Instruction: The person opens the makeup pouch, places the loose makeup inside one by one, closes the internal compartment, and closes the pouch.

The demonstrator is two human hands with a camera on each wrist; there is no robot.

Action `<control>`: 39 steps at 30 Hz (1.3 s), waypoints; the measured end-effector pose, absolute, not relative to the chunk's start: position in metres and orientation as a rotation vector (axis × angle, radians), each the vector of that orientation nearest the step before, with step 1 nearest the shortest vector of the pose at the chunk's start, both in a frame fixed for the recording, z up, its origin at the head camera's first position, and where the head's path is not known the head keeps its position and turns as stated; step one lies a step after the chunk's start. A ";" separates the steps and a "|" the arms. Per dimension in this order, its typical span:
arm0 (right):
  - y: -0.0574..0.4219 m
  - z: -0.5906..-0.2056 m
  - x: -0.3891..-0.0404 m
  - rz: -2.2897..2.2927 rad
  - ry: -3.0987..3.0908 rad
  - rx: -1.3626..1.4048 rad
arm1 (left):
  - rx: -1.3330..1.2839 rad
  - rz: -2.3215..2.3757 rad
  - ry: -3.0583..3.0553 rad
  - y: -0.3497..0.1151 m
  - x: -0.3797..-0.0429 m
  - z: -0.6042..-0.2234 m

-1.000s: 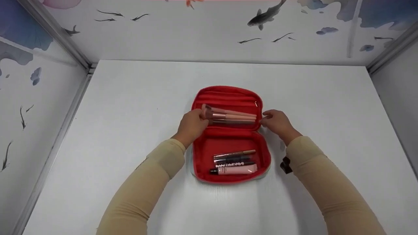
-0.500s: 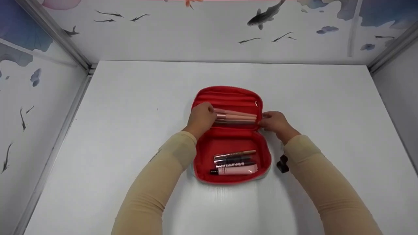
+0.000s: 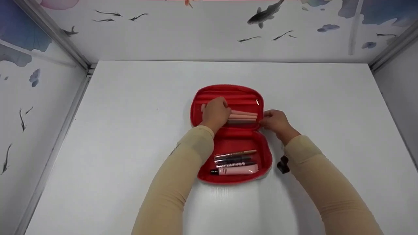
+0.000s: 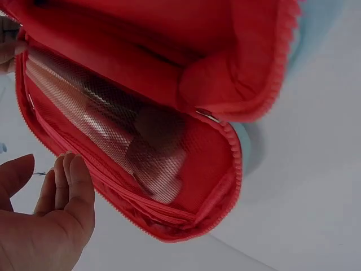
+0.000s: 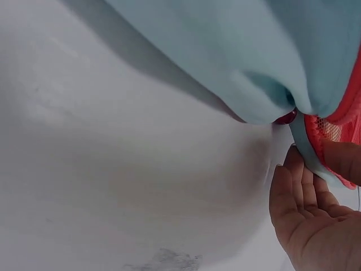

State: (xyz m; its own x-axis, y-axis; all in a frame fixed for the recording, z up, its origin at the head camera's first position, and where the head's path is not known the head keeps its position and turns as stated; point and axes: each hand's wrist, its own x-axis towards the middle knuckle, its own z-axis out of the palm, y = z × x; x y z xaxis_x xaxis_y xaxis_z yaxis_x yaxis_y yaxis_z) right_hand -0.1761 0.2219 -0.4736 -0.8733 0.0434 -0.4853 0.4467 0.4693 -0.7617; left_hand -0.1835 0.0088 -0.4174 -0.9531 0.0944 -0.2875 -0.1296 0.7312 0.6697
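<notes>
A makeup bag (image 3: 235,133), red inside and pale blue outside, lies unzipped and spread flat on the table. Several makeup brushes (image 3: 245,116) with pinkish handles sit behind a mesh pocket (image 4: 194,135) in its far half. Over that pocket is my left hand (image 3: 216,112), covering part of the brushes; the left wrist view shows its thumb and fingers apart, holding nothing, close to the pocket's edge. At the bag's right rim, my right hand (image 3: 277,124) pinches the edge, thumb on the red side and fingers against the pale blue outside (image 5: 307,144).
The near half holds several slim pen-like cosmetics (image 3: 233,160) and a pink tube (image 3: 240,170) with a black cap. A small black object (image 3: 283,164) is beside my right sleeve. Printed wall panels (image 3: 196,36) border the white table (image 3: 137,94).
My left hand has moved rightward from the brush heads at the bag's left edge to over the middle of the brushes. The right hand stays at the right rim.
</notes>
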 end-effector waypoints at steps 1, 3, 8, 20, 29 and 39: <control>0.222 -0.474 -0.176 -1.374 2.335 0.408 | -0.016 1.054 2.634 0.013 -0.183 -0.418; 0.222 -0.473 -0.176 -1.370 2.352 0.401 | 0.025 1.065 2.638 0.022 -0.183 -0.419; 0.224 -0.469 -0.174 -1.377 2.361 0.408 | 0.122 1.101 2.669 0.045 -0.181 -0.420; 0.221 -0.459 -0.163 -1.393 2.406 0.360 | 0.101 1.178 2.720 0.084 -0.177 -0.420; 0.220 -0.456 -0.160 -1.406 2.419 0.358 | -0.026 1.108 2.819 0.099 -0.177 -0.421; 0.219 -0.456 -0.159 -1.402 2.522 0.277 | -0.136 1.109 2.916 0.107 -0.179 -0.423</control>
State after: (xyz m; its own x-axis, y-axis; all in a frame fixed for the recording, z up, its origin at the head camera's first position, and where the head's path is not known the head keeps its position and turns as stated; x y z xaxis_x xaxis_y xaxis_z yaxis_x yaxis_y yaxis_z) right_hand -0.1587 0.2187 -0.4561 -0.9526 0.0476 -0.3006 0.2804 0.5211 -0.8061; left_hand -0.1785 0.1072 -0.4232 -0.9960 -0.0748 -0.0487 -0.0882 0.7440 0.6623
